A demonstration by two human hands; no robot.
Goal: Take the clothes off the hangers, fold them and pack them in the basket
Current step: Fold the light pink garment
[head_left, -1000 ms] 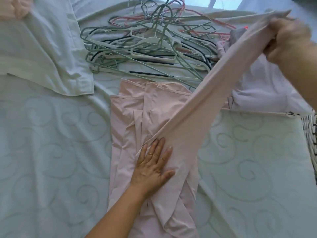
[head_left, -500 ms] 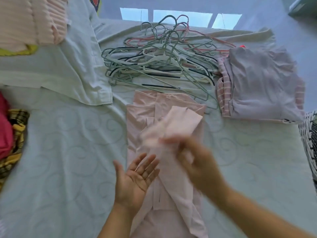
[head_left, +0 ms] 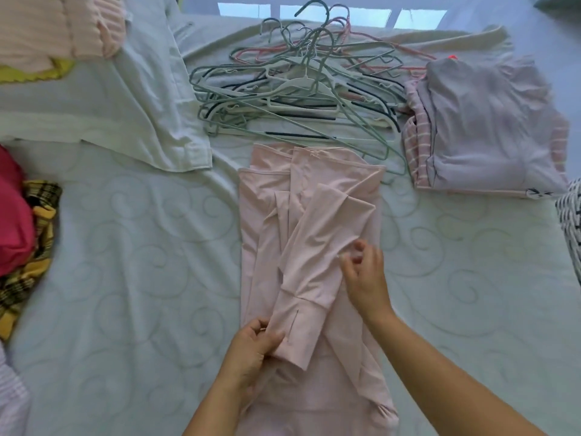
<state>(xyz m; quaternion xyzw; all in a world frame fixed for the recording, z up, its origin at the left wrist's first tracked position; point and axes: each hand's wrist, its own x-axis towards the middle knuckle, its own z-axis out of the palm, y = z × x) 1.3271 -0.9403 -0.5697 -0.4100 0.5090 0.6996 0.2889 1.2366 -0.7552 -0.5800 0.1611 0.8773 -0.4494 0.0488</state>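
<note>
A pale pink long-sleeved garment (head_left: pixel 270 215) lies lengthwise on the bed, its sides folded in. One sleeve (head_left: pixel 317 256) lies folded diagonally across it, cuff toward me. My left hand (head_left: pixel 251 347) pinches the cuff's corner at the lower left. My right hand (head_left: pixel 364 275) hovers at the sleeve's right edge with fingers loosely curled, holding nothing that I can make out. A pile of empty hangers (head_left: pixel 301 92) lies beyond the garment. The woven basket (head_left: pixel 569 215) shows only as a sliver at the right edge.
A folded lilac and striped top (head_left: pixel 490 130) lies at the back right. A pale green shirt (head_left: pixel 125 105) is spread at the back left, pink knitwear (head_left: pixel 53 26) behind it. Red and yellow plaid clothes (head_left: pixel 25 240) are heaped at the left edge.
The sleeve, stretched out to the upper right a second ago, now lies folded down over the garment. My left hand moved from pressing the fabric to pinching the cuff; my right hand let go.
</note>
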